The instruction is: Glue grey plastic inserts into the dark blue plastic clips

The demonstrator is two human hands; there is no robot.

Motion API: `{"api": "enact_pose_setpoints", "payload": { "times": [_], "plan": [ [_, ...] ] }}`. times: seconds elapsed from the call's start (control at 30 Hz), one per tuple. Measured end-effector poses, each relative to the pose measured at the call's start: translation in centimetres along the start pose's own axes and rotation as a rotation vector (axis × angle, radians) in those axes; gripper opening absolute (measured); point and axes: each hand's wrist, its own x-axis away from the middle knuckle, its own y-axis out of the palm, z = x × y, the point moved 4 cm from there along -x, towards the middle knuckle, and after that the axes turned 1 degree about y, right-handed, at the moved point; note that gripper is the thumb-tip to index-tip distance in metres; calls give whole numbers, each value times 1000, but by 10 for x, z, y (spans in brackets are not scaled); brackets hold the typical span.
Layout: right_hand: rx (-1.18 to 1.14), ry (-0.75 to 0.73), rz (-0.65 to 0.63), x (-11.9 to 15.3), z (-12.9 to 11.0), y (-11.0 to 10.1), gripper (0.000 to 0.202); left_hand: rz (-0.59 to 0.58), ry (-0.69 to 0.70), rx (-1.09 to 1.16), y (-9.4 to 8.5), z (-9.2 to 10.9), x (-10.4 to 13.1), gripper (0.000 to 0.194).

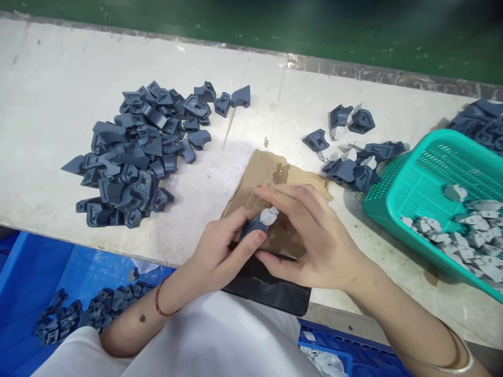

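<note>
My left hand (pixel 223 248) pinches a dark blue-grey plastic part (pixel 251 226) between thumb and fingers. A small light grey piece (pixel 269 215) sits at the far end of that part. Just to the right, my right hand (pixel 314 235) is curved with thumb and fingers spread apart, and nothing shows between them. Both hands are over a stained piece of brown cardboard (pixel 251 178) and a black block (pixel 271 293) at the table's near edge. The palm side of my left hand hides some of the plastic part.
A large heap of dark blue-grey parts (pixel 133 152) covers the table's left. On the right, several dark parts with light grey pieces (pixel 346 170) lie beside a green basket (pixel 393 204) of light grey pieces (pixel 471 235). More dark parts fill a blue bin (pixel 84 262) below.
</note>
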Motion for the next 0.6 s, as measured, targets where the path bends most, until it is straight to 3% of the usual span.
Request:
{"api": "enact_pose_setpoints", "payload": {
  "times": [0.1,0.23,0.4,0.6],
  "plan": [
    [139,6,24,1,-2,7,59,20,26,-37,1,1,-1,34],
    [260,12,95,2,-5,11,41,38,41,-53,2,3,-4,26],
    [250,-6,98,1,-5,11,25,30,59,-79,3,5,-6,23],
    [245,-35,105,3,-4,12,30,16,48,-99,2,4,-6,20]
  ]
}}
